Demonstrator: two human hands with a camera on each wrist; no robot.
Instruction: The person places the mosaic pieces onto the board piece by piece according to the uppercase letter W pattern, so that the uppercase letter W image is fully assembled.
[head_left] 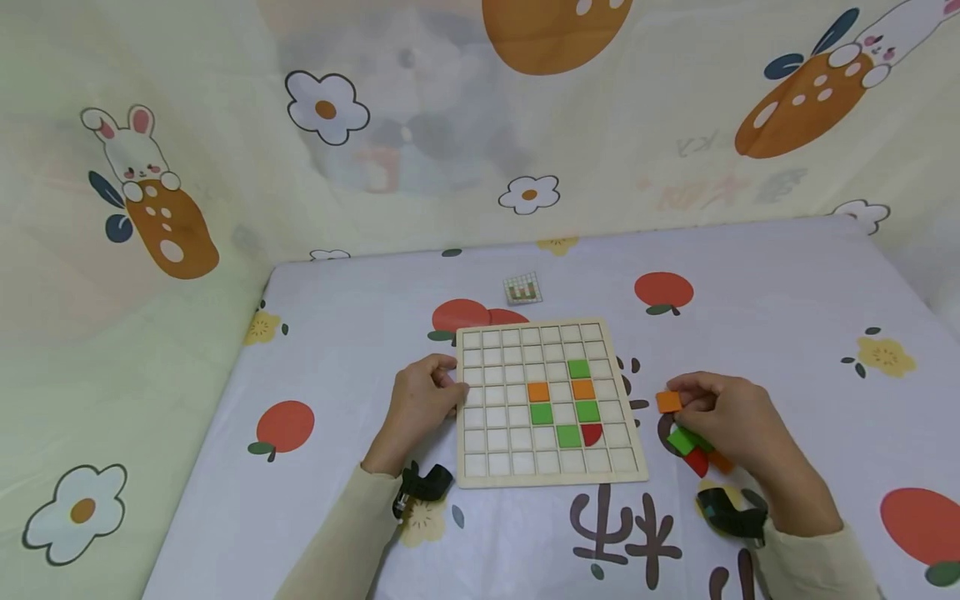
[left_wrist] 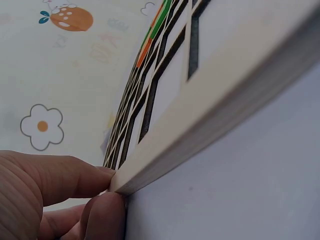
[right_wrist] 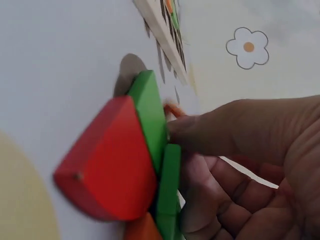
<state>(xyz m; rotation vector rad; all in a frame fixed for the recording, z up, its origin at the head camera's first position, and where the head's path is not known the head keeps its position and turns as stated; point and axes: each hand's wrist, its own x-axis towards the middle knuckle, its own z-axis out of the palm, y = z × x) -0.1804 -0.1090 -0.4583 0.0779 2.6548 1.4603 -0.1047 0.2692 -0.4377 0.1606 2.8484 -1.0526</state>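
A wooden grid board [head_left: 551,481] lies on the table, with green tiles, two orange tiles [head_left: 538,392] and one red quarter-round tile [head_left: 592,434] set in its cells. My left hand [head_left: 423,396] pinches the board's left edge; in the left wrist view the thumb [left_wrist: 75,175] lies at the frame's rim. To the right of the board, my right hand [head_left: 726,417] holds an orange square tile [head_left: 668,402] between thumb and fingers. Below that hand lies a small pile with a green tile [head_left: 681,441] and a red piece [right_wrist: 115,165], partly hidden by the hand.
A small pattern card [head_left: 522,288] with a printed grid lies behind the board. The tablecloth [head_left: 360,333] is printed with fruit, flowers and dark characters. Patterned cloth walls [head_left: 420,217] stand at the back and left. Both wrists wear black cameras [head_left: 731,515].
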